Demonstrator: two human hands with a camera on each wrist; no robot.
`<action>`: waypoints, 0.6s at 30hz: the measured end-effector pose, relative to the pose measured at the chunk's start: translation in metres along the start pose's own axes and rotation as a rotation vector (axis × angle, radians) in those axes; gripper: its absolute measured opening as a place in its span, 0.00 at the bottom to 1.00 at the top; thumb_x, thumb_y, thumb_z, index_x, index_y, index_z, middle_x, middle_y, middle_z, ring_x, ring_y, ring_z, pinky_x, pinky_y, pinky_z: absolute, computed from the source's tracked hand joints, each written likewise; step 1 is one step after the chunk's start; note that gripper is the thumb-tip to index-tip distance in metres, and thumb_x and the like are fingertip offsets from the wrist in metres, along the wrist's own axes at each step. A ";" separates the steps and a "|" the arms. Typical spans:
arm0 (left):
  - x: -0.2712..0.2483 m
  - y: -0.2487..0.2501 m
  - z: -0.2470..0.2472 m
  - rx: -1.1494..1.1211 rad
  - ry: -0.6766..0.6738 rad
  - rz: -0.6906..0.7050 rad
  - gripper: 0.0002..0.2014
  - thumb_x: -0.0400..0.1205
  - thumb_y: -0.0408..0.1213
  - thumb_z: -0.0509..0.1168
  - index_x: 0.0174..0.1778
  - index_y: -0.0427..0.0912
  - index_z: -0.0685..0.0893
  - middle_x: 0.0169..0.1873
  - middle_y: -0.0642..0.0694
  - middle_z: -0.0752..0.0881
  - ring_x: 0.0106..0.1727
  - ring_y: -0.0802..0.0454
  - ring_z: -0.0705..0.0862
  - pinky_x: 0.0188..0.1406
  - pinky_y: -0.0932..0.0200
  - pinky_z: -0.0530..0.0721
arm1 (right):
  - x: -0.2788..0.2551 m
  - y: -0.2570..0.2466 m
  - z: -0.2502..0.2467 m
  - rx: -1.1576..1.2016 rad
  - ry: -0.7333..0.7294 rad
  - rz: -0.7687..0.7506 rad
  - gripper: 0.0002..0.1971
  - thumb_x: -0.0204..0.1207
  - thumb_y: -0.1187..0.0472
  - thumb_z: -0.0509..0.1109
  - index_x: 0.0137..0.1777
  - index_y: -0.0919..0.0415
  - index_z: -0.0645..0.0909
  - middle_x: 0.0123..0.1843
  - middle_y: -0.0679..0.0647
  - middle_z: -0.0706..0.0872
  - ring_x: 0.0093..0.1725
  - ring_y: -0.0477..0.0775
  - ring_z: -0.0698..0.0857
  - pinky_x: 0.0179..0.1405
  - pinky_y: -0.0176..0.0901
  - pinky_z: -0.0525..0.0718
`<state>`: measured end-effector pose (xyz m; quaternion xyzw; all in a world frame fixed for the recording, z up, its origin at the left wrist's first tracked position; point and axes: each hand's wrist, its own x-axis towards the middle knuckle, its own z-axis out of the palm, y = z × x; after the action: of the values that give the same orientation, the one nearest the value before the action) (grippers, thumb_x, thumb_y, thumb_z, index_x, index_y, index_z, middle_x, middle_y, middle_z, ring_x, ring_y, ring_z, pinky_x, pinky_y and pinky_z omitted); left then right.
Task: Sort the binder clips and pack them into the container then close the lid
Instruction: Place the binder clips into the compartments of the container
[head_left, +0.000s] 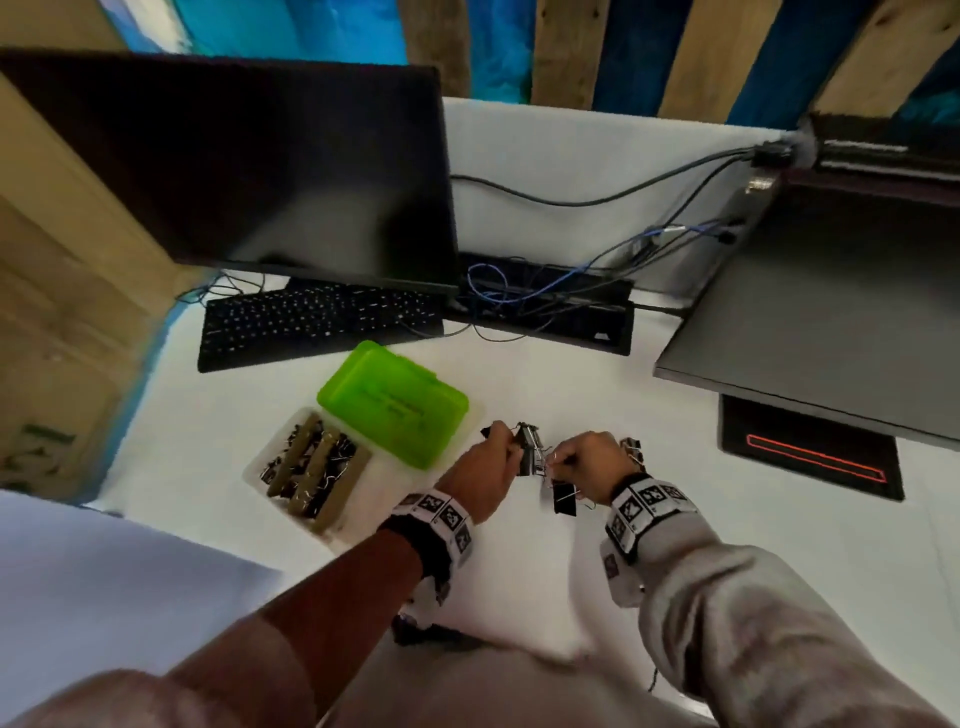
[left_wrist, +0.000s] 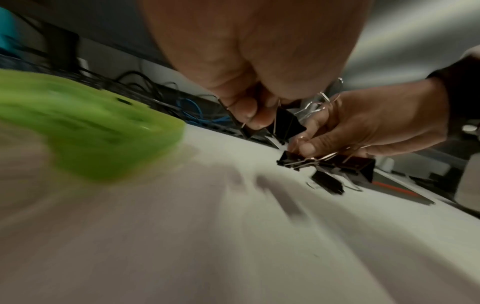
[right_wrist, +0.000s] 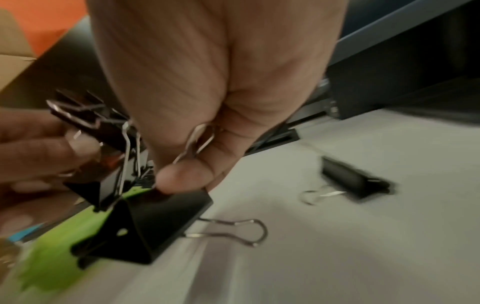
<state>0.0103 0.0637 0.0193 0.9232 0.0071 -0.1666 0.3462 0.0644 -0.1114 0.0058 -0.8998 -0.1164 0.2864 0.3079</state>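
A clear container (head_left: 340, 512) with cardboard dividers holds several small black binder clips; its green lid (head_left: 393, 404) lies open behind it. My left hand (head_left: 485, 467) grips a cluster of black binder clips (head_left: 529, 451) by their bodies and wire handles just above the white desk. My right hand (head_left: 584, 465) pinches the wire handle of a large black binder clip (right_wrist: 158, 224) that hangs below the fingers. Another black clip (right_wrist: 354, 181) lies loose on the desk to the right. In the left wrist view both hands meet over the clips (left_wrist: 285, 125).
A black keyboard (head_left: 317, 325) and a monitor (head_left: 244, 166) stand behind the container. A cable tray (head_left: 545, 306) with blue and black wires runs along the back. A dark laptop (head_left: 831, 312) and a black pad (head_left: 810, 452) sit to the right.
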 end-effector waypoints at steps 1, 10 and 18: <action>-0.007 -0.006 -0.012 -0.033 0.047 -0.009 0.09 0.87 0.42 0.51 0.51 0.38 0.65 0.39 0.33 0.84 0.39 0.35 0.83 0.34 0.47 0.75 | 0.009 -0.016 0.003 -0.015 -0.003 -0.042 0.05 0.72 0.62 0.72 0.41 0.61 0.90 0.45 0.54 0.92 0.45 0.53 0.87 0.51 0.43 0.85; -0.090 -0.090 -0.082 -0.181 0.432 -0.194 0.11 0.85 0.39 0.56 0.58 0.35 0.69 0.43 0.40 0.85 0.42 0.43 0.83 0.40 0.53 0.77 | 0.064 -0.161 0.067 -0.176 -0.134 -0.396 0.07 0.72 0.66 0.70 0.46 0.64 0.89 0.44 0.64 0.90 0.47 0.63 0.87 0.49 0.49 0.84; -0.144 -0.133 -0.068 -0.182 0.255 -0.347 0.15 0.86 0.43 0.54 0.64 0.38 0.66 0.52 0.40 0.86 0.47 0.44 0.85 0.47 0.52 0.83 | 0.085 -0.217 0.123 -0.349 -0.283 -0.549 0.11 0.77 0.62 0.70 0.57 0.59 0.86 0.59 0.58 0.88 0.60 0.58 0.83 0.60 0.44 0.77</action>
<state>-0.1224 0.2226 0.0275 0.8868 0.2242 -0.1043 0.3905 0.0537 0.1510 0.0233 -0.8255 -0.4425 0.2905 0.1960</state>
